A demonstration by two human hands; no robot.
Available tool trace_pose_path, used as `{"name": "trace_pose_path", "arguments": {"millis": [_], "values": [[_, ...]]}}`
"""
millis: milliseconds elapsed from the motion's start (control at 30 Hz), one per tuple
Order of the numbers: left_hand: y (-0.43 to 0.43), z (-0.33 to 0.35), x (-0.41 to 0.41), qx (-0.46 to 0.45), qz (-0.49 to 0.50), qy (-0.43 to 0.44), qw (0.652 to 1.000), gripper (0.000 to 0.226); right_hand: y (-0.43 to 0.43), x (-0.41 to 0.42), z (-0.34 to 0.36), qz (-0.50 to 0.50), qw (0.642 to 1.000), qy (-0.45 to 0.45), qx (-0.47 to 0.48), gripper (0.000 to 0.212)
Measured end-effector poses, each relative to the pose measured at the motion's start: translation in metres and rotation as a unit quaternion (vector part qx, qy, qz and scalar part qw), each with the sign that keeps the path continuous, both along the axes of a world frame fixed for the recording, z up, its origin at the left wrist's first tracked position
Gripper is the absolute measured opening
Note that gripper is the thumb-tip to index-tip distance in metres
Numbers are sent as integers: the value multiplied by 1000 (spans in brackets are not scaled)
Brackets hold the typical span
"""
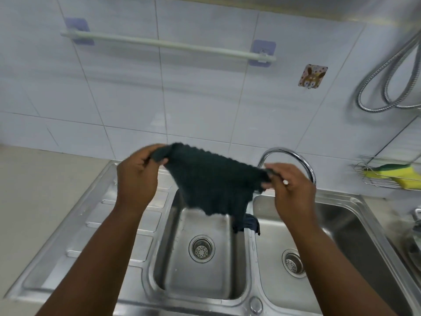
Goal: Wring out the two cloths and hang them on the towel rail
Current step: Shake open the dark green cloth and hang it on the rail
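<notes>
left hand (136, 179) and right hand (291, 190) each pinch a top corner of the dark green cloth (214, 185), stretched out above the steel double sink (341, 215). second dark cloth (251, 224) draped over the divider between basins. towel rail (168, 45) bare on white tiled wall (205, 99). beige table (41, 179) at left.

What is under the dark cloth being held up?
Under the dark cloth lie the left basin and the sink divider, where a second dark cloth shows partly; the rest of it is covered.
</notes>
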State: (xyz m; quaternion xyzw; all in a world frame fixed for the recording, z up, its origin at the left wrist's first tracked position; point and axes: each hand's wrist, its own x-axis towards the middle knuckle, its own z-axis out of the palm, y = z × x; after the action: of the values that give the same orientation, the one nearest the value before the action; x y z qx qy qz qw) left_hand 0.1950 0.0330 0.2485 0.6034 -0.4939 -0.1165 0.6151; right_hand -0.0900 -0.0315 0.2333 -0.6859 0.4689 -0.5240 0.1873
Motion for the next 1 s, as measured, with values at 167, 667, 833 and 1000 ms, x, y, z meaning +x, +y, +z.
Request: {"name": "trace_pose_path", "arguments": {"millis": [167,667,833,1000], "values": [[13,-51,3,104,-46,-182,977,15,8,-19,-19,124,950,285,25,23],[32,-16,2,-82,119,-143,979,20,13,-6,6,-4,968,178,-178,24],[26,-101,18,407,-102,-85,904,23,5,-23,-57,221,826,463,232,17],[19,-96,23,381,-73,32,921,11,-10,-25,-62,151,878,403,207,21]]}}
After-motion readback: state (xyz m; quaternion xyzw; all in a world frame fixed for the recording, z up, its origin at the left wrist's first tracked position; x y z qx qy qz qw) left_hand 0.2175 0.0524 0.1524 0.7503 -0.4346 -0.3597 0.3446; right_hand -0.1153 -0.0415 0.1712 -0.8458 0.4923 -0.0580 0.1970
